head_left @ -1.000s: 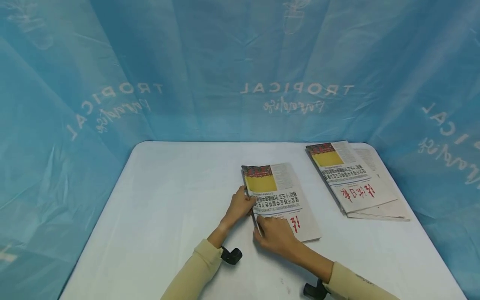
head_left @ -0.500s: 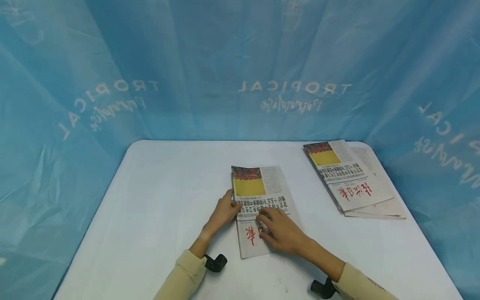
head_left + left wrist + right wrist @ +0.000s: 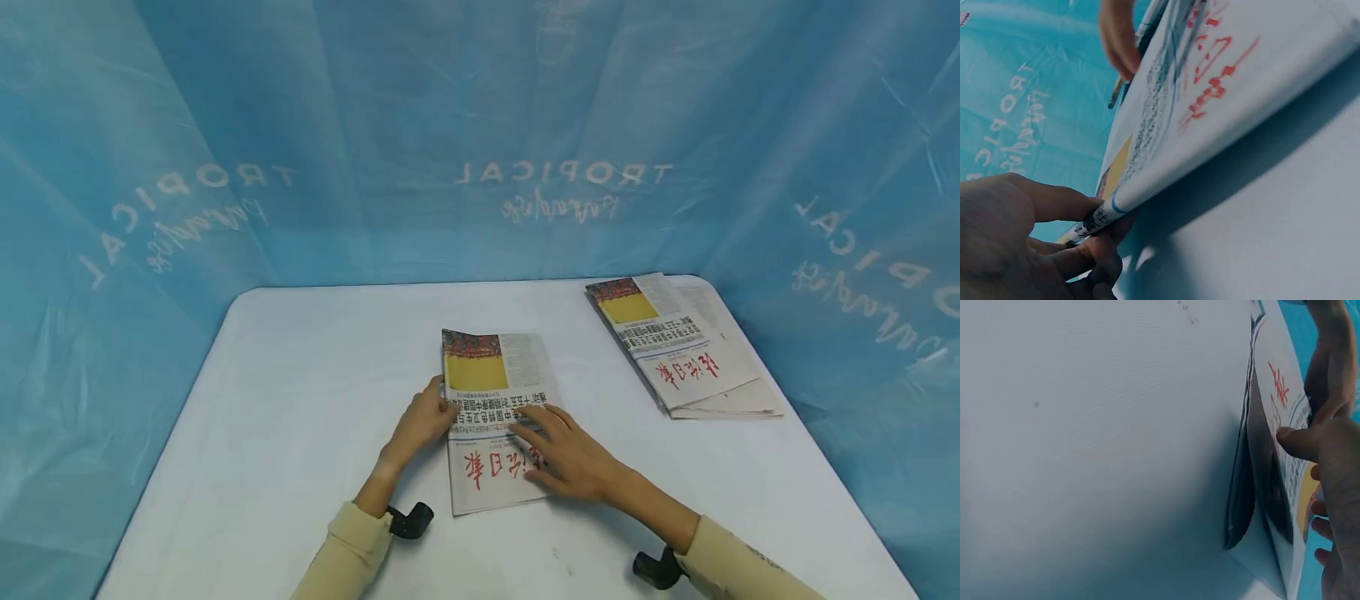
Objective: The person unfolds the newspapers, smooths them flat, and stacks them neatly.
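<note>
A folded newspaper [image 3: 476, 372] with a yellow picture and red title characters lies near the middle of the white table. My left hand [image 3: 422, 417] pinches its left folded edge; in the left wrist view the thumb of that hand [image 3: 1016, 215] is above the fold and the fingers are beneath. My right hand [image 3: 573, 460] spreads over the lower right part of the page, fingers apart, covering some print. In the right wrist view the newspaper [image 3: 1277, 394] shows its layers parted at the near edge, with the right thumb [image 3: 1297, 442] over the page.
At the back right corner of the table lies a stack of folded newspapers [image 3: 675, 337], the top one with the same front page. White tabletop [image 3: 322, 375] extends to the left. A blue printed curtain [image 3: 420, 225] hangs behind and along both sides.
The newspaper has shifted left with my left hand still gripping its edge. My right hand has left that edge, uncurled and moved right across the page. The red title now shows more fully.
</note>
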The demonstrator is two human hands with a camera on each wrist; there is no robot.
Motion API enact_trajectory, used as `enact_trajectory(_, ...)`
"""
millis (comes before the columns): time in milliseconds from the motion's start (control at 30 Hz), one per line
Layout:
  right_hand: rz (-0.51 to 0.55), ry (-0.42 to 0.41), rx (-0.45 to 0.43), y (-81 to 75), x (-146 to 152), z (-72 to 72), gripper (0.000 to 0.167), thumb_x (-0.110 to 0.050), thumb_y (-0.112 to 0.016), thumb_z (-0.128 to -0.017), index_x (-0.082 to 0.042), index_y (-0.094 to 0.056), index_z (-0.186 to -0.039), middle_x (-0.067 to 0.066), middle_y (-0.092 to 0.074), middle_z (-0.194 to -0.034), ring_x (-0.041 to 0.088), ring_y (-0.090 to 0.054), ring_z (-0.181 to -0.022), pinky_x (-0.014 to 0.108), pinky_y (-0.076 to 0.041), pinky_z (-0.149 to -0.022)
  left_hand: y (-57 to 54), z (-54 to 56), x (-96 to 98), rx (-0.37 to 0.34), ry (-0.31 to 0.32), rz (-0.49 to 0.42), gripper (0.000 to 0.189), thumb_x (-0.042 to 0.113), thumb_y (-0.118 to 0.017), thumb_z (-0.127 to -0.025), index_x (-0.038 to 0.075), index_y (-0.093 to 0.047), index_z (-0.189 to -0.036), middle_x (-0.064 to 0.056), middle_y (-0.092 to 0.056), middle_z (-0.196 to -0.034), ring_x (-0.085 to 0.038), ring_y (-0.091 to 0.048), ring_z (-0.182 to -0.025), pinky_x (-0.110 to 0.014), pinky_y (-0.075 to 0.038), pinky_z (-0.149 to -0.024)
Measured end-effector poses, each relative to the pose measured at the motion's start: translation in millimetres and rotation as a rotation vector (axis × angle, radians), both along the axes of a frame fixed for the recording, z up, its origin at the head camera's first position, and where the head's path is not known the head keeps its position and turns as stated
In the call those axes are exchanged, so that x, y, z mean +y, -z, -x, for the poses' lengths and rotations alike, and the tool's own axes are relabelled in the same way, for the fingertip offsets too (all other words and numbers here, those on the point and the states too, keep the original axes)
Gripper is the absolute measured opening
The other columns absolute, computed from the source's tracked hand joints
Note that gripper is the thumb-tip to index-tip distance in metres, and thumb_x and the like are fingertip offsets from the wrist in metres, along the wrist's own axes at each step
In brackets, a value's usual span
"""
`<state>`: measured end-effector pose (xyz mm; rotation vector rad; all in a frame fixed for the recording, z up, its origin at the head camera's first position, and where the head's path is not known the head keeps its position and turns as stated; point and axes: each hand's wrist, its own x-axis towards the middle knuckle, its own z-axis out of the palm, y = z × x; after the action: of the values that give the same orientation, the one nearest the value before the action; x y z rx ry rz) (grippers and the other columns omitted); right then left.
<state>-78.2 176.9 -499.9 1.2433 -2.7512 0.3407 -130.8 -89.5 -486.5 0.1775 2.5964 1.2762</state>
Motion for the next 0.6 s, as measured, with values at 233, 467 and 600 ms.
enact_trajectory(233, 0.008, -0.009, -0.018, 2.8, -5.4, -4.6, 0.07, -0.045, -0.067, -0.09, -0.013, -0.043, -0.147, 0.017, -0.037, -0.153, 0.033, -0.034, -0.142, 0.051, -0.023, -0.116, 0.0, -6.2, -13.7, -0.007, -0.021, 0.065, 0.066, 0.02, -0.062, -0.094, -0.013, -0.033, -0.143, -0.007, -0.067, -0.073, -0.012, -0.054, -0.054, -0.025, -0.037, -0.047)
enact_trajectory(467, -0.045, 0.005, -0.043, 7.0, -9.2, -6.5, 0.072, -0.047, -0.065, -0.091, -0.015, -0.039, -0.15, 0.016, -0.033, -0.155, 0.033, -0.03, -0.144, 0.052, -0.021, -0.116, 6.6, -12.2, -19.0, 0.013, -0.026, 0.042, 0.065, 0.018, -0.063, -0.095, -0.014, -0.032, -0.143, -0.009, -0.068, -0.073, -0.012, -0.054, -0.054, -0.025, -0.039, -0.049)
enact_trajectory(600, -0.064, 0.014, -0.058, 12.1, -10.0, -6.9, 0.072, -0.05, -0.062, -0.091, -0.017, -0.037, -0.151, 0.014, -0.032, -0.157, 0.031, -0.028, -0.146, 0.049, -0.018, -0.118, 9.5, -15.1, -21.3, 0.005, -0.028, 0.074, 0.065, 0.019, -0.064, -0.094, -0.014, -0.034, -0.142, -0.009, -0.071, -0.081, -0.014, -0.061, -0.065, -0.029, -0.046, -0.058)
